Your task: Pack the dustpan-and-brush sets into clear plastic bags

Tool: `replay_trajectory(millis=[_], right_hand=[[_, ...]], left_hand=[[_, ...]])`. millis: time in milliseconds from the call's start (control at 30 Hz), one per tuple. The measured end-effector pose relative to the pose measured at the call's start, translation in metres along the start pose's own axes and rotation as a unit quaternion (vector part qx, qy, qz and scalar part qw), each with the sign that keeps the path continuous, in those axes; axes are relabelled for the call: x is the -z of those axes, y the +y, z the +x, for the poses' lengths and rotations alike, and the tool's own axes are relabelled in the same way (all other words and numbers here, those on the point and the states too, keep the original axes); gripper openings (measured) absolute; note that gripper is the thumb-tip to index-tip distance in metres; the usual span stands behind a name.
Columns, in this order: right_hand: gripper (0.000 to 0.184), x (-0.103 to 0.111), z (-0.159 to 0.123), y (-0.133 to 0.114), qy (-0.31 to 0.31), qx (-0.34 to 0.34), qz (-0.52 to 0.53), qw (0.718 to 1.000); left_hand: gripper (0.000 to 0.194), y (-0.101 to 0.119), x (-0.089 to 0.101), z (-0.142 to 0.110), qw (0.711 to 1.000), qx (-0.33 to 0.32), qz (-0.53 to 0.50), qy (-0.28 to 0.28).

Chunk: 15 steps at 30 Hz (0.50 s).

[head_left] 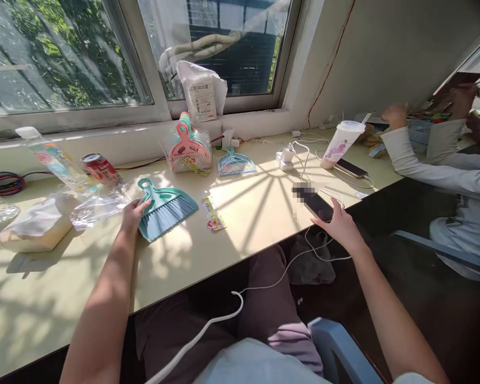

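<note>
My left hand rests on the table with its fingers curled against the left edge of a small teal dustpan-and-brush set, touching it. My right hand reaches to a dark phone lying at the table's front edge, fingers spread over its near end. A white cable runs from the phone down across my lap.
A pink brush set in plastic, another teal set, a paper label, a can, a bottle, a tissue pack, a charger and a lidded cup stand on the cream table. Another person sits at right.
</note>
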State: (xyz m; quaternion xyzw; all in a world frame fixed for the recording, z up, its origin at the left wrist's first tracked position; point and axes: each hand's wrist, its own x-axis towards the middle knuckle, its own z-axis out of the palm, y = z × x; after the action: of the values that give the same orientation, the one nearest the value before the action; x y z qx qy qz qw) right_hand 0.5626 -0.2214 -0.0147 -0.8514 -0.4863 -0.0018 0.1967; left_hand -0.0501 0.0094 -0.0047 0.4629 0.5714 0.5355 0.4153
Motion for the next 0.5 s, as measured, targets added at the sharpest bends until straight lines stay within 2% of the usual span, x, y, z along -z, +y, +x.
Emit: replay_trajectory(millis=[267, 400, 500], right_hand=[[0.084, 0.000, -0.002, -0.002, 0.012, -0.031, -0.017, 0.999], [0.067, 0.004, -0.008, 0.009, 0.033, -0.022, 0.006, 0.999], [0.074, 0.005, -0.010, 0.021, 0.043, -0.024, 0.051, 0.997]], left_hand=[[0.045, 0.026, -0.009, -0.018, 0.998, 0.060, -0.002, 0.036], [0.040, 0.024, -0.010, -0.018, 0.997, 0.074, 0.000, 0.031], [0.037, 0.019, -0.008, -0.015, 0.997, 0.066, 0.001, 0.026]])
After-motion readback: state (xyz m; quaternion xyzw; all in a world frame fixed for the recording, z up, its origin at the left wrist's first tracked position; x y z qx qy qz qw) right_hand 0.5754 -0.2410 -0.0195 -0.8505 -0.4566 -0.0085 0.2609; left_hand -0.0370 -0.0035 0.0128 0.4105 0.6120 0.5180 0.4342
